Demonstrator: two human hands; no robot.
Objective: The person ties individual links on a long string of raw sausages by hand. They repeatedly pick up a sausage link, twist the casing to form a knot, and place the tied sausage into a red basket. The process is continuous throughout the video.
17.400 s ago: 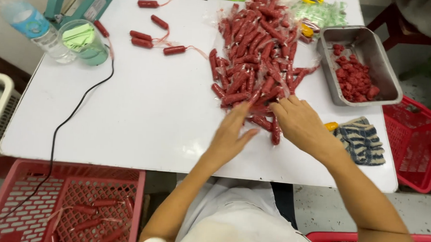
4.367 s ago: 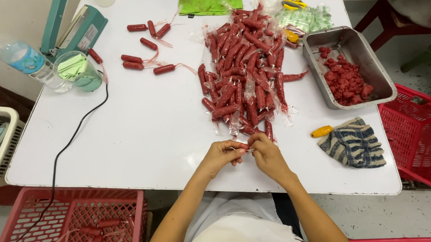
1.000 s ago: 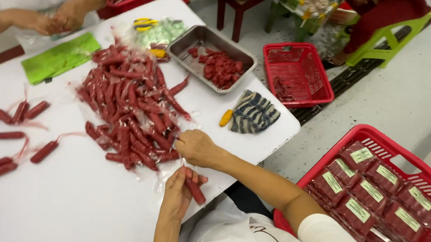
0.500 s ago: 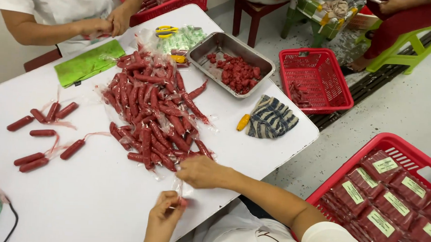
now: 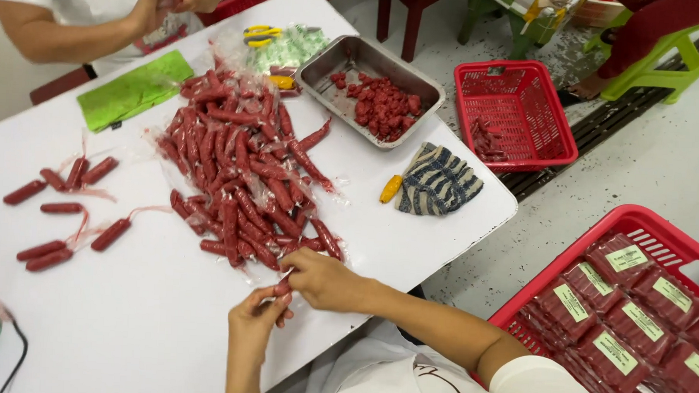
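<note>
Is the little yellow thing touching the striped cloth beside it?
Touching, it seems: the head view shows the yellow thing lying against the striped cloth's left edge, with no white table between them.

A white table (image 5: pixel 410 245) stands on a pale speckled floor (image 5: pixel 660 176), with a green stool (image 5: pixel 664 60) beside a floor drain grate (image 5: pixel 600 124)

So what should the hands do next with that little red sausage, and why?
Probably pull the sausage the rest of the way clear of the pile. The left hand and right hand both pinch it at the pile's near edge, with other sausages close against it. The bare table in front of the hands leaves room to draw it back.
</note>
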